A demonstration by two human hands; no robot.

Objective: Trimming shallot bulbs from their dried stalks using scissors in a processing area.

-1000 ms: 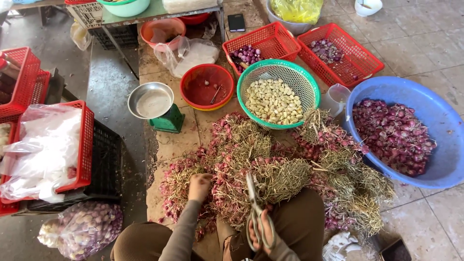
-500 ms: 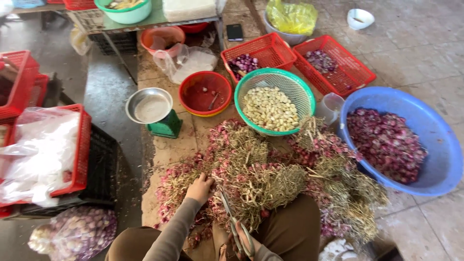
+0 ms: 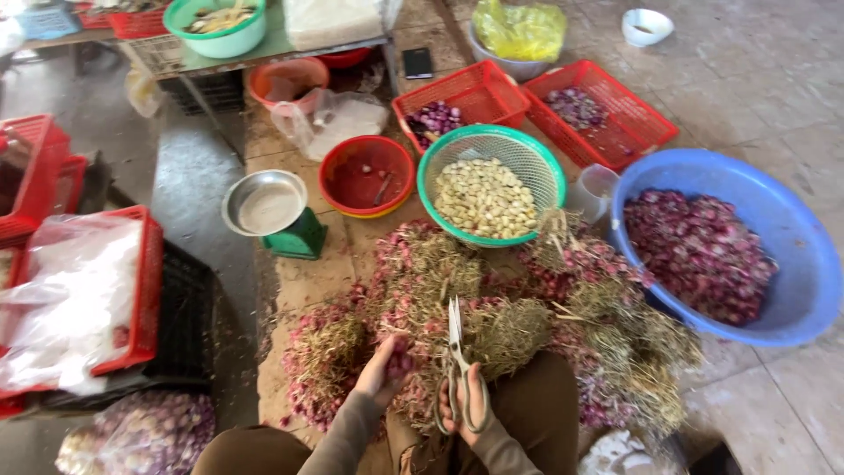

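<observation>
While the right hand [image 3: 463, 406] is wrapped round the scissors [image 3: 456, 369], blades pointing straight away from the body, the left hand [image 3: 383, 369] sits just beside it, closed on a shallot bunch [image 3: 400, 359]. So the bunch lies just left of the blades, left hand nearer. Beyond both hands spreads the pile of shallots [image 3: 492, 308], then the green basket [image 3: 536, 158] of peeled bulbs.
</observation>
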